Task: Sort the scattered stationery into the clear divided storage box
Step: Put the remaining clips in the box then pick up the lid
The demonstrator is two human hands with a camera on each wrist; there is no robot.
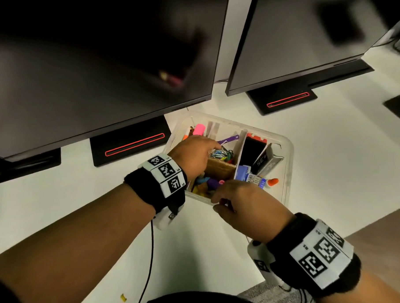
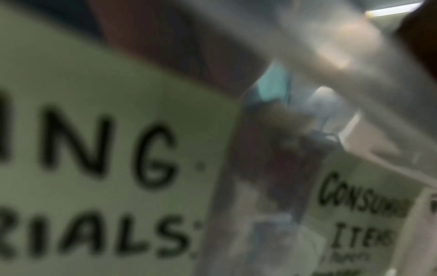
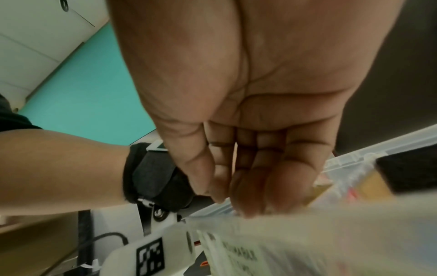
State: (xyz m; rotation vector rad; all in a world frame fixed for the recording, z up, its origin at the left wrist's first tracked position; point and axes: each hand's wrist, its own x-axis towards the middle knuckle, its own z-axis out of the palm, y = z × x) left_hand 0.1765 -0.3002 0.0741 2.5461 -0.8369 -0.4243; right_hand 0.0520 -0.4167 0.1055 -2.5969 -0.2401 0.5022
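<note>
The clear divided storage box stands on the white desk below the monitors. It holds a pink highlighter, a heap of paper clips, colourful small pieces, a black device and a glue bottle. My left hand reaches down into the box over the paper clips; its fingers are mostly hidden. My right hand grips the box's front rim, fingers over the top, thumb outside. In the right wrist view its fingertips curl onto the clear rim. The left wrist view is blurred, showing paper labels through the wall.
Two dark monitors hang over the desk on black stands close behind the box. A black cable runs down from my left wrist. A small yellow scrap lies near the desk's front edge. Wood floor shows at the right.
</note>
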